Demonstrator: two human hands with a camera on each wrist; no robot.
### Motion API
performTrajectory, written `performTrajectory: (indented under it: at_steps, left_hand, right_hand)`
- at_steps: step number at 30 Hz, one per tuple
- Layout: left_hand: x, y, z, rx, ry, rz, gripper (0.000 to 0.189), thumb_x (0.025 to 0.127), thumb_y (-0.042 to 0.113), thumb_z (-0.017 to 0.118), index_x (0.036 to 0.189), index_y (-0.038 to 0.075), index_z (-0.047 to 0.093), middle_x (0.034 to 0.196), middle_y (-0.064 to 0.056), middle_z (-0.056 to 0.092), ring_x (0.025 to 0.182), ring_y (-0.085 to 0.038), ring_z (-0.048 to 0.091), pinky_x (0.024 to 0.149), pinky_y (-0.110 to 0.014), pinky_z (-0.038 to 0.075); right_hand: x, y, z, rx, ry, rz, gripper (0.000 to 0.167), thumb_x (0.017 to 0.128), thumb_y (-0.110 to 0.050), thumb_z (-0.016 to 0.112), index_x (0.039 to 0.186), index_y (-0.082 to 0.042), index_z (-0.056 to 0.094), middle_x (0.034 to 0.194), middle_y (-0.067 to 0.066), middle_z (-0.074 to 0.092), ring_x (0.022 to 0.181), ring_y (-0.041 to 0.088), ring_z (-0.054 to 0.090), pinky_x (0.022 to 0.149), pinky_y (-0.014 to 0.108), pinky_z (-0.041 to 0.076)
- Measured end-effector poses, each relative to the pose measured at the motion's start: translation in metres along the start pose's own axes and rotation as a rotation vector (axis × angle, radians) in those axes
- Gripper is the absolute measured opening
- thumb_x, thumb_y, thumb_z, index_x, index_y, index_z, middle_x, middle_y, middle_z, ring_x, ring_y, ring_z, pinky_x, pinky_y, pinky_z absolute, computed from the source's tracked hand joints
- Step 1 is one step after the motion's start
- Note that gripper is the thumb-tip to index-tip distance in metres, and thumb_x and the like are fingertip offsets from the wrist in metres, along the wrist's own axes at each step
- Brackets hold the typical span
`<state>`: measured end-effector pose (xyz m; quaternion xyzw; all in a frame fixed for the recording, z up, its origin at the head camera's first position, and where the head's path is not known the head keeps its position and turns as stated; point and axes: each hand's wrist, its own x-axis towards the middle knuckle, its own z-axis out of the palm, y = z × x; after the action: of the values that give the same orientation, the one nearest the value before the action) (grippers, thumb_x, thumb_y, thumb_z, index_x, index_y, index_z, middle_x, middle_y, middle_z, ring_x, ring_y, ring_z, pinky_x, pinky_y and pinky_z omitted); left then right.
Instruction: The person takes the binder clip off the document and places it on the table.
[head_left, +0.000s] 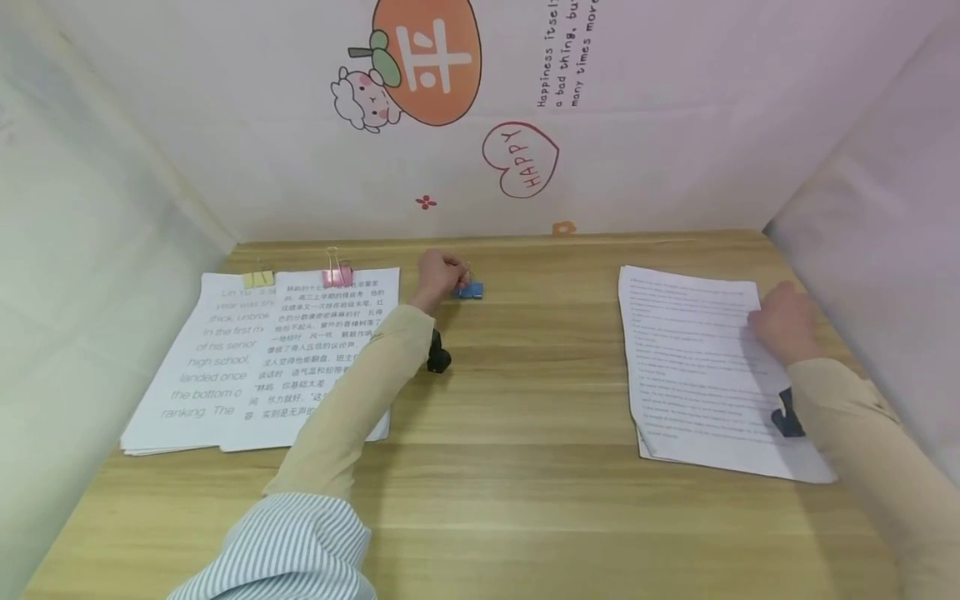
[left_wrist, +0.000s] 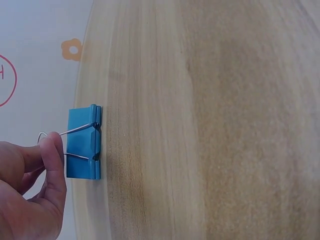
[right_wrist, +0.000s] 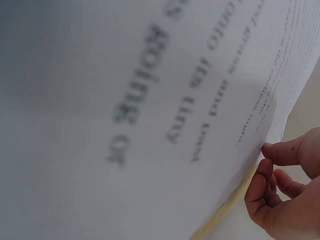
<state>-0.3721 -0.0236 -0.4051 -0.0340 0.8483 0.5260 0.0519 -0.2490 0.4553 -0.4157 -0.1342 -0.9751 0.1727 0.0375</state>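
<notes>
My left hand (head_left: 438, 275) is at the back of the table, pinching a blue binder clip (left_wrist: 82, 142) by its wire handles between thumb and fingertips. In the left wrist view the clip's mouth faces the table and holds no paper. On the right lies a stack of printed sheets (head_left: 693, 375), slightly askew. My right hand (head_left: 786, 323) is at the stack's right edge near its far corner. The right wrist view shows thumb and curled forefinger pinching the sheets' edge (right_wrist: 267, 135).
At the left, two overlapping stacks of printed paper (head_left: 292, 358) lie flat. A yellow binder clip (head_left: 258, 278) and a pink binder clip (head_left: 337, 276) grip their far edges. A patterned white cloth wall (head_left: 300, 175) rises behind the wooden table (head_left: 510, 500), with white walls at both sides.
</notes>
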Motion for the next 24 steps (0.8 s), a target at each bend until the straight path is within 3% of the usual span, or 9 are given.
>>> performTrajectory:
  at_steps: [8, 18, 24]
  left_hand:
    - [-0.0013, 0.001, -0.0023, 0.008, -0.006, 0.002, 0.019, 0.092, 0.008, 0.059, 0.1, -0.005, 0.07, 0.087, -0.018, 0.071, 0.053, -0.005, 0.058, 0.052, -0.014, 0.05]
    - [-0.0045, -0.0011, -0.0057, -0.023, -0.031, 0.04, 0.021, 0.091, 0.008, 0.06, 0.106, -0.006, 0.067, 0.096, -0.023, 0.07, 0.054, -0.004, 0.058, 0.059, -0.019, 0.055]
    - [-0.0024, -0.0016, -0.005, -0.022, -0.049, 0.04, 0.022, 0.091, 0.01, 0.061, 0.106, -0.005, 0.066, 0.095, -0.021, 0.071, 0.054, -0.003, 0.058, 0.061, -0.02, 0.056]
  right_hand:
    - [-0.0023, -0.0069, -0.0049, -0.006, -0.055, -0.005, 0.026, 0.08, -0.002, 0.044, 0.09, 0.021, 0.052, 0.08, 0.034, 0.055, 0.065, 0.038, 0.052, 0.048, 0.038, 0.04]
    - [-0.0021, -0.0075, -0.0046, -0.03, -0.082, -0.023, 0.028, 0.08, -0.001, 0.043, 0.091, 0.023, 0.054, 0.084, 0.037, 0.058, 0.067, 0.039, 0.053, 0.052, 0.04, 0.041]
    - [-0.0032, -0.0037, -0.0042, -0.015, -0.081, -0.021, 0.032, 0.08, -0.001, 0.043, 0.096, 0.025, 0.052, 0.092, 0.041, 0.055, 0.075, 0.046, 0.053, 0.06, 0.048, 0.043]
